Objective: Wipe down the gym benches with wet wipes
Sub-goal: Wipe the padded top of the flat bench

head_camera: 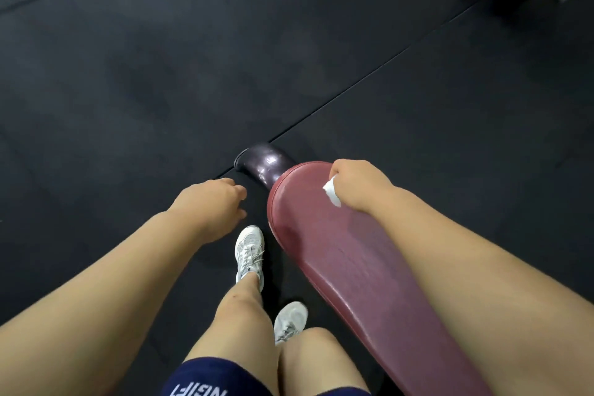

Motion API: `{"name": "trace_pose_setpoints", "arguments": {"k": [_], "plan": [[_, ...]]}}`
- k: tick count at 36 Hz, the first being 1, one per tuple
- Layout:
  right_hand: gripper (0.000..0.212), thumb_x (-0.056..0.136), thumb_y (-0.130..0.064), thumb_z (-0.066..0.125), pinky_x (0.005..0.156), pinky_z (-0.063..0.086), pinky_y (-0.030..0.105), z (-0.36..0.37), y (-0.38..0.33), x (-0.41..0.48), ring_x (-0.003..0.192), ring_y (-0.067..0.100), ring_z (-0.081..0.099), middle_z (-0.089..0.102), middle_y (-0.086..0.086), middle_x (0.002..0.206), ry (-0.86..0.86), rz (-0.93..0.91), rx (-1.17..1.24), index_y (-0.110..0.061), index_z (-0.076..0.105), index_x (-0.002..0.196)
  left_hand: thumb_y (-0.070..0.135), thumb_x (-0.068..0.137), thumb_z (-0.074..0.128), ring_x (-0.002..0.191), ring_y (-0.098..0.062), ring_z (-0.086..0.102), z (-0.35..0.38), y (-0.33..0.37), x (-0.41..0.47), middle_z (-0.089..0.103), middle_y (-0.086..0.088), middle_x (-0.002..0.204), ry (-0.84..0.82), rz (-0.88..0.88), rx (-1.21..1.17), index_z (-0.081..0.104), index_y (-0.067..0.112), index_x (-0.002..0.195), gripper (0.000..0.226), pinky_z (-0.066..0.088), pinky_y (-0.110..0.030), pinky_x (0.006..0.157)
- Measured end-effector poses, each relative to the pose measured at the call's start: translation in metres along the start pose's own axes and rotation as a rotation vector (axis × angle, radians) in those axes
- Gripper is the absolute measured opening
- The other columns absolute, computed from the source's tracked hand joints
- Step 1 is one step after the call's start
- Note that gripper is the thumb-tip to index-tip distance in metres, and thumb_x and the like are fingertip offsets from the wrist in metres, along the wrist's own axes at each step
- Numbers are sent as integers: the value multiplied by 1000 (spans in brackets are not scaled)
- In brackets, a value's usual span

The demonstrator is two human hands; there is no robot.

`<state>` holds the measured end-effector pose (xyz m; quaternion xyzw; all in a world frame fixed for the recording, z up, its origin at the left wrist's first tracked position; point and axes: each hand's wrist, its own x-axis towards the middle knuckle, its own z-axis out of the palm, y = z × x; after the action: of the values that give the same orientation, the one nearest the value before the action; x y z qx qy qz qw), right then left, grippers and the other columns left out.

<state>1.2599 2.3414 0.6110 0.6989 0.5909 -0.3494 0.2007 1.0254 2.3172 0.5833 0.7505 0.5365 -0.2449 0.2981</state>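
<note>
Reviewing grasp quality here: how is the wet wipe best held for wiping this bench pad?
From above, as the right hand does: bunch the wet wipe in the fist, leaving its loose end to trail on the bench pad. The wipe is limp and the pad flat, so downward pressure works.

Both bare arms out in front, right fist clenched, left hand loose.

The right hand reaches far forward at the end of a nearly straight arm, knuckles up, fingers curled into a tight fist closed on a white wet wipe that pokes out from the thumb side. The left hand hangs lower and nearer, palm down, fingers slack and slightly bent, holding nothing, wrist gently flexed. Below, both bare knees show, the left leg stepped ahead of the right, feet in white sneakers.
</note>
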Motion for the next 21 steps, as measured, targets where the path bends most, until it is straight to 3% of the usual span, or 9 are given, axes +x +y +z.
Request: {"name": "trace_pose_setpoints", "arguments": {"k": [5,8,9,12,14,18,21], "plan": [[29,71,-8,48,58,38,29,-4,35,-66,63,24,43,68,15,88,174,54,90,-2,62,95,36,94,45,108,-20,54,-15,52,-44,51,6,119,75,74,57,53,25,121,30,45,-34,77],[5,68,-4,46,49,30,25,2,67,-109,60,27,37,46,7,60,235,81,27,-6,50,67,32,91,47,101,-21,56,-17,88,-66,54,5,115,83,129,76,55,27,115,26,51,-37,78],[10,74,-4,47,49,31,27,5,79,-123,62,29,38,41,5,60,253,70,54,-8,47,65,32,90,47,100,-21,56,-19,100,-72,55,5,114,81,149,93,56,26,112,24,51,-38,78],[13,85,-12,41,69,45,37,8,116,-171,86,30,50,51,4,92,323,122,325,-12,52,92,30,91,46,102,-22,55,-28,139,-92,55,2,116,55,226,207,55,23,112,23,49,-35,77],[23,82,-10,43,77,41,36,9,136,-199,100,26,42,42,2,108,373,220,490,-18,43,104,33,93,46,111,-23,53,-37,165,-105,52,2,124,44,280,281,53,23,120,30,46,-34,80],[54,79,5,42,88,40,35,13,166,-254,104,22,32,26,4,118,391,307,550,-16,27,126,39,94,48,114,-22,54,-63,215,-132,49,3,131,56,343,359,50,24,129,38,47,-36,87],[55,81,7,41,90,39,35,10,184,-288,109,27,37,27,9,129,498,444,586,-12,27,131,37,93,49,109,-21,56,-86,250,-149,52,4,127,94,421,432,52,23,125,35,49,-37,86]]}}
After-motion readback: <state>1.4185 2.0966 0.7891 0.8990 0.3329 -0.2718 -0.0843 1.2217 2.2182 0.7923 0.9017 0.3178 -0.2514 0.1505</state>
